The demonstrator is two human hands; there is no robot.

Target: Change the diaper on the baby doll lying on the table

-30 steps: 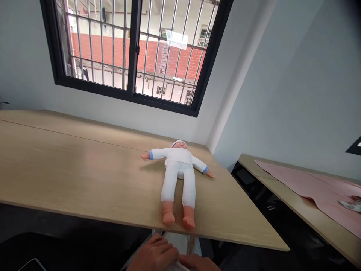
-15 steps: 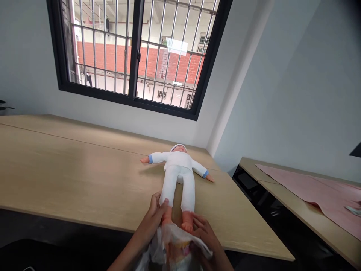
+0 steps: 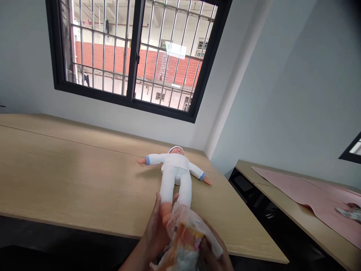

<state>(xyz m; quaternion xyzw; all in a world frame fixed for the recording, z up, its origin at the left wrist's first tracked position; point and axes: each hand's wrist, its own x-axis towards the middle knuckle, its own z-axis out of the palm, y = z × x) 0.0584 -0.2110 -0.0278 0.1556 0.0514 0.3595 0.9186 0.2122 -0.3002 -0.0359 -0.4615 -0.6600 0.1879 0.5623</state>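
Observation:
A baby doll (image 3: pixel 176 163) in a white outfit with blue cuffs and a white cap lies on its back on the wooden table (image 3: pixel 84 180), arms spread and legs toward me. My left hand (image 3: pixel 156 226) is closed around the doll's lower leg on the left, just above its bare foot. My right hand (image 3: pixel 214 244) grips the edge of a thin, whitish diaper (image 3: pixel 186 229) with an orange and yellow print. The diaper is bunched at the table's front edge and covers the doll's other foot. Its lower part runs out of view.
To the right stands a second table (image 3: pixel 245 169) with a pink cloth (image 3: pixel 304 192) and a small printed item (image 3: pixel 349 212) on it. A gap with dark shelving separates the tables. Behind are a wall and a barred window (image 3: pixel 129 56).
My left hand has shifted around the doll's lower leg. The diaper has moved up and right, covering the right-side foot that showed before. The view has tilted slightly.

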